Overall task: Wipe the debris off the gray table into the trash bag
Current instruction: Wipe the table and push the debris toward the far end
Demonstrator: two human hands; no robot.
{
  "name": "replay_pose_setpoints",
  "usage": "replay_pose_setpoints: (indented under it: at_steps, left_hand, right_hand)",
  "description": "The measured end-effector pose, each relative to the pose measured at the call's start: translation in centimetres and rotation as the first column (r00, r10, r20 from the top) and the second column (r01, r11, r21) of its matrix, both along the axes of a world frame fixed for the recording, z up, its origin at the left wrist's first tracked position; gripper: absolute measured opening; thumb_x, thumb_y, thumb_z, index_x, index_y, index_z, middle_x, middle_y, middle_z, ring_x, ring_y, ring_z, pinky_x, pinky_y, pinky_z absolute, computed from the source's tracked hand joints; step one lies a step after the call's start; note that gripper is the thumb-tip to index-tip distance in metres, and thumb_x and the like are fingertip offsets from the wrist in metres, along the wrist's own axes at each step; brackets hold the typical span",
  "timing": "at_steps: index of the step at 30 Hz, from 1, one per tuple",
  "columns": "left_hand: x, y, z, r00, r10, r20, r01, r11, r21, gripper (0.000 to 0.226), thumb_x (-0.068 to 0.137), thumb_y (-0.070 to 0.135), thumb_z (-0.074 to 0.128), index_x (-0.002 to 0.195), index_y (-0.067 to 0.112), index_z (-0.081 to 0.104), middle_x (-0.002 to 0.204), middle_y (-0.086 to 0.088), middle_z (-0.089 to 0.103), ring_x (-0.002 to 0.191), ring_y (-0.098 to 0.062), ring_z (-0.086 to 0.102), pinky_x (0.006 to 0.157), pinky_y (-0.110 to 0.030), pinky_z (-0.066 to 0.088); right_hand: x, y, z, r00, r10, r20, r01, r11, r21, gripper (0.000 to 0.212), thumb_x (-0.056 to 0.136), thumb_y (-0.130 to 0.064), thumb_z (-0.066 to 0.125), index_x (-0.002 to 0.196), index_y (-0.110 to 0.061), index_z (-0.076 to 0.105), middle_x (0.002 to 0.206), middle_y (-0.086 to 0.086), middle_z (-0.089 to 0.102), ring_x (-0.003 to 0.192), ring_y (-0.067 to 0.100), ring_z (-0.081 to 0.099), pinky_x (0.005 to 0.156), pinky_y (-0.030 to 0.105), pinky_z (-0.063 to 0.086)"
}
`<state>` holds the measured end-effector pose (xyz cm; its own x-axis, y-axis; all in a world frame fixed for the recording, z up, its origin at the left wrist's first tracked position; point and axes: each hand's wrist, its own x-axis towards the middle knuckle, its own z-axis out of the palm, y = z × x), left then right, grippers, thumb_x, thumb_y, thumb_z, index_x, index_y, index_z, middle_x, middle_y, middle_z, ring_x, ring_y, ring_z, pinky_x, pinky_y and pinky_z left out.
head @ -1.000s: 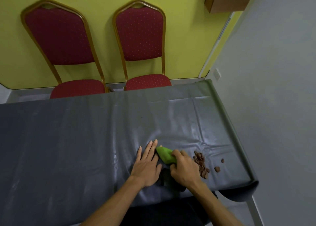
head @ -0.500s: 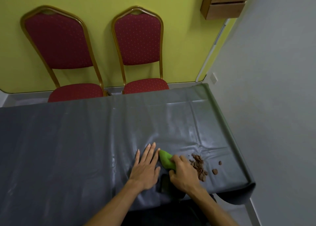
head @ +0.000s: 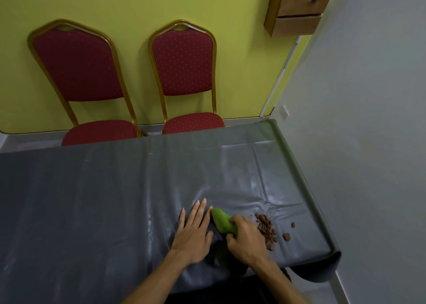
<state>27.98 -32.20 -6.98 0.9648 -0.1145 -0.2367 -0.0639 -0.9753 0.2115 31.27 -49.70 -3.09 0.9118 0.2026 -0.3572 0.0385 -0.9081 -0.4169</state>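
Observation:
A gray table (head: 96, 200) covered with a shiny sheet fills the lower view. My right hand (head: 245, 239) grips a green cloth (head: 221, 220) near the front right corner. Just right of that hand lies a pile of brown debris (head: 266, 231), with two loose crumbs (head: 286, 236) further right. My left hand (head: 193, 232) rests flat on the table, fingers straight, touching the cloth's left side. A dark bag edge (head: 215, 255) shows between my wrists at the table's front; little of it is visible.
Two red chairs with gold frames (head: 184, 73) stand behind the table against a yellow wall. A gray wall (head: 368, 142) runs close along the table's right edge. A wooden shelf (head: 297, 8) hangs at the top right.
Both hands and the cloth stay in about the same spot on the table. My head has tilted down and the view has shifted; the debris pile lies as before.

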Motion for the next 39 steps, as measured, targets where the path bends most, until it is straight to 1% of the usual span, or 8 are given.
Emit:
replay_pose_setpoints:
  at_steps: [4,10,14,18,23,27,32,39]
  left_hand:
    - [0.2,-0.1,0.3,1.000,0.010,-0.013,-0.010,1.000,0.002,0.069,0.091,0.043,0.026,0.155,0.017,0.022,0.164,-0.003,0.007,0.150,-0.028,0.006,0.114,-0.044,-0.011]
    - [0.2,0.0,-0.9,0.998,0.004,-0.062,-0.006,1.000,-0.023,0.070,0.097,0.048,0.023,0.155,0.025,-0.010,0.158,0.004,-0.029,0.145,-0.021,-0.030,0.113,-0.045,-0.022]
    - [0.2,0.0,-1.0,0.997,0.006,-0.073,-0.008,1.000,-0.022,0.071,0.097,0.048,0.022,0.155,0.025,-0.011,0.158,0.005,-0.031,0.144,-0.020,-0.032,0.112,-0.044,-0.024]
    - [0.2,0.0,-1.0,0.996,0.011,-0.094,-0.012,1.000,-0.007,0.070,0.098,0.048,0.020,0.153,0.025,-0.017,0.156,0.004,-0.034,0.144,-0.019,-0.034,0.113,-0.046,-0.022]
    - [0.3,-0.1,-0.7,0.993,0.010,-0.114,-0.009,1.000,0.004,0.071,0.098,0.045,0.024,0.154,0.022,-0.014,0.158,0.002,-0.031,0.144,-0.023,-0.032,0.112,-0.046,-0.024]
    - [0.4,-0.1,-0.7,0.984,-0.015,-0.177,0.023,0.999,0.044,0.082,0.093,0.046,0.027,0.148,0.020,-0.027,0.155,0.000,-0.038,0.143,-0.023,-0.035,0.110,-0.046,-0.029]
    - [0.4,-0.5,-0.5,0.984,0.019,-0.176,-0.018,1.000,0.008,0.067,0.100,0.042,0.022,0.156,0.020,-0.007,0.158,0.002,-0.033,0.144,-0.018,-0.033,0.118,-0.051,-0.016]
    - [0.5,-1.0,0.2,0.979,0.050,-0.196,-0.053,0.998,-0.012,0.066,0.099,0.036,0.025,0.157,0.021,-0.003,0.157,0.003,-0.034,0.145,-0.017,-0.031,0.119,-0.053,-0.012]
  right_hand:
    - [-0.5,-0.3,-0.1,0.999,0.045,-0.015,-0.045,0.999,-0.014,0.030,0.078,-0.031,0.050,0.108,-0.026,0.051,0.110,-0.002,0.055,0.099,0.025,0.060,0.070,0.035,0.046]
    - [1.3,-3.7,0.2,0.996,-0.089,0.027,0.090,0.996,-0.025,0.026,0.075,-0.031,0.054,0.100,-0.026,0.054,0.109,0.000,0.059,0.107,0.025,0.055,0.076,0.035,0.047]
    - [1.7,-4.3,0.2,0.988,-0.155,0.026,0.155,0.988,0.000,0.020,0.075,-0.025,0.056,0.095,-0.024,0.051,0.105,0.003,0.059,0.099,0.028,0.058,0.076,0.038,0.050]
    - [1.4,-3.4,0.3,0.980,-0.194,0.050,0.192,0.981,0.036,0.028,0.074,-0.026,0.059,0.102,-0.023,0.058,0.106,0.002,0.063,0.105,0.027,0.057,0.085,0.036,0.048]
    - [1.3,-0.6,0.9,0.984,-0.177,0.028,0.171,0.974,0.148,0.024,0.074,-0.026,0.057,0.098,-0.023,0.058,0.101,0.004,0.064,0.097,0.028,0.060,0.074,0.036,0.047]
    - [1.6,0.4,1.0,0.992,-0.123,-0.006,0.121,0.970,0.209,0.020,0.075,-0.021,0.055,0.094,-0.023,0.055,0.096,0.005,0.062,0.093,0.030,0.059,0.073,0.038,0.047]
    - [0.6,0.9,-0.3,1.000,0.014,-0.003,-0.014,0.999,0.045,0.030,0.081,-0.025,0.051,0.110,-0.018,0.050,0.111,0.007,0.051,0.096,0.034,0.058,0.071,0.040,0.045]
    - [0.2,1.9,-0.8,0.999,0.023,0.031,-0.023,1.000,-0.010,0.028,0.082,-0.026,0.049,0.108,-0.017,0.044,0.110,0.008,0.047,0.088,0.037,0.059,0.059,0.038,0.036]
